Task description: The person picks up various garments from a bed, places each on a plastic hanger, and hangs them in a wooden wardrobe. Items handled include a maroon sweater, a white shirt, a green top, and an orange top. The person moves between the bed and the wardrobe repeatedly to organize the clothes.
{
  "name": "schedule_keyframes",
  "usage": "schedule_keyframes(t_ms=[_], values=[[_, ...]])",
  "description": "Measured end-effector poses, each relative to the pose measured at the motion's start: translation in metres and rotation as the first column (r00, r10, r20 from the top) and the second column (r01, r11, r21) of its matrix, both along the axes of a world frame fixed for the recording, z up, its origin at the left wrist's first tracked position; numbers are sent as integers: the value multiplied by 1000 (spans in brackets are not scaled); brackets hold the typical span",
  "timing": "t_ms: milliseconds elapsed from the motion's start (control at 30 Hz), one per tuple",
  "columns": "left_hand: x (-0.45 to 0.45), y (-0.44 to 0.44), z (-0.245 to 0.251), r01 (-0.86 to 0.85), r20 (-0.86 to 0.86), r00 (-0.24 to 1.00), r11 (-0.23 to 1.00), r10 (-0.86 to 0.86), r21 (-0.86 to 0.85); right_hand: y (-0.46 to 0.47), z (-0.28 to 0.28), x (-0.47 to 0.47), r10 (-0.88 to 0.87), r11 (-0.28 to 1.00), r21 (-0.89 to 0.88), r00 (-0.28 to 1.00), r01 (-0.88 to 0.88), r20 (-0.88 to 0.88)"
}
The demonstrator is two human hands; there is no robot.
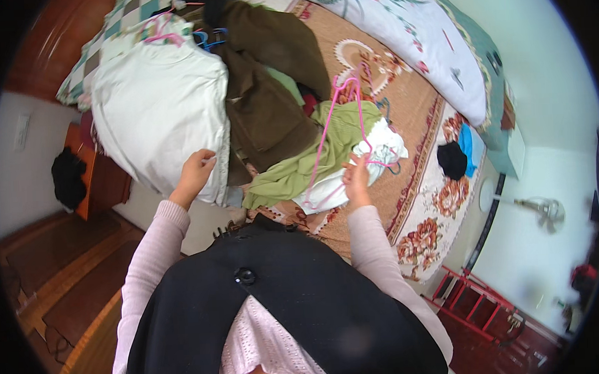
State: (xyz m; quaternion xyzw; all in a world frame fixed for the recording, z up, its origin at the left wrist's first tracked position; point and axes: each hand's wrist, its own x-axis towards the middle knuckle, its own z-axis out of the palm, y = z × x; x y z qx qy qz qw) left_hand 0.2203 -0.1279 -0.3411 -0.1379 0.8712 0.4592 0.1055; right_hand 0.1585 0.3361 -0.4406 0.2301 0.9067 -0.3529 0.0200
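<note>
My right hand grips a pink wire-style clothes hanger near one of its lower corners. Beneath the hanger lie a light-green garment and a white printed garment. My left hand, its fingers curled, is over the right side of a large white top; whether it pinches the fabric is unclear. That top is spread at the left with a pink hanger at its neck. Between the two hands, a dark brown garment lies in folds.
A patterned brown blanket covers the bed. Along its far side is a white floral quilt. Small black and blue cloth items lie at the right. Beyond are a standing fan and a red ladder-like metal frame.
</note>
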Motion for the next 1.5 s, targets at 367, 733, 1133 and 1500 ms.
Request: schedule_keyframes(t_ms=[367, 733, 1133, 1500], values=[[2, 19, 18, 42, 187, 980, 988, -70, 149, -36, -43, -1, -501, 841, 181, 861, 509, -93], [-11, 27, 28, 59, 281, 948, 946, -153, 318, 33, -116, 52, -595, 385, -574, 670, 722, 444], [-13, 29, 72, -127, 226, 974, 833, 2, 539, -120, 175, 14, -25, 83, -994, 997, -73, -75], [13, -6, 125, -472, 541, 829, -692, -138, 547, -216, 219, 55, 840, -223, -867, 364, -445, -403]])
